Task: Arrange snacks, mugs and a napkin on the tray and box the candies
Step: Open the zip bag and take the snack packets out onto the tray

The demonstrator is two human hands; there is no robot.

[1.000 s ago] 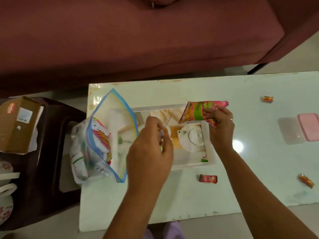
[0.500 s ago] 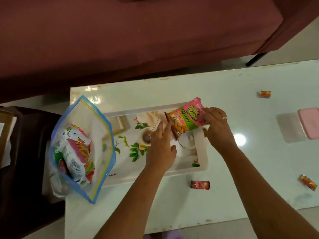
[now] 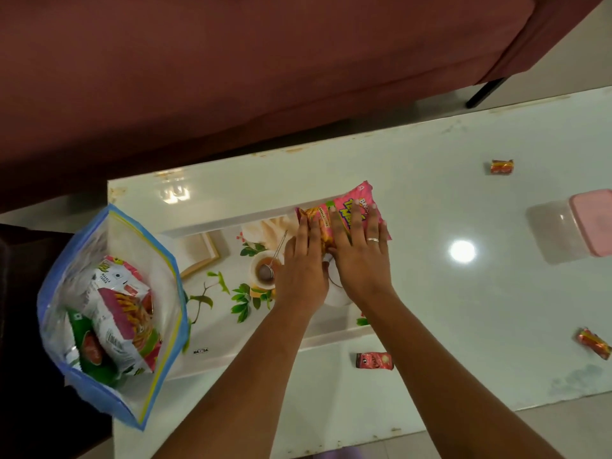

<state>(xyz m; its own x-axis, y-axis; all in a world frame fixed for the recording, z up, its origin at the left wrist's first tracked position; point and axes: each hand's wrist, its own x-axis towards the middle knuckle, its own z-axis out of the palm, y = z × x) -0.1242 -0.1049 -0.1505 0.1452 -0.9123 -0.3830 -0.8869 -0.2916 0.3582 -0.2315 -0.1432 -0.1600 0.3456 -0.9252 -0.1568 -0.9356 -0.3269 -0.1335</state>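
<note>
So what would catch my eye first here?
Two hands, left and right, press a bright pink snack packet onto the far right corner of a flowered tray. At the table's left edge sits an open zip bag full of more packets, and wrapped candies lie scattered on the right.

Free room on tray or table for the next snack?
Free: left half of tray, between zip bag and left hand; table between tray and lidded box. Crowded: tray's right end, left hand and right hand on the snack packet.
</note>
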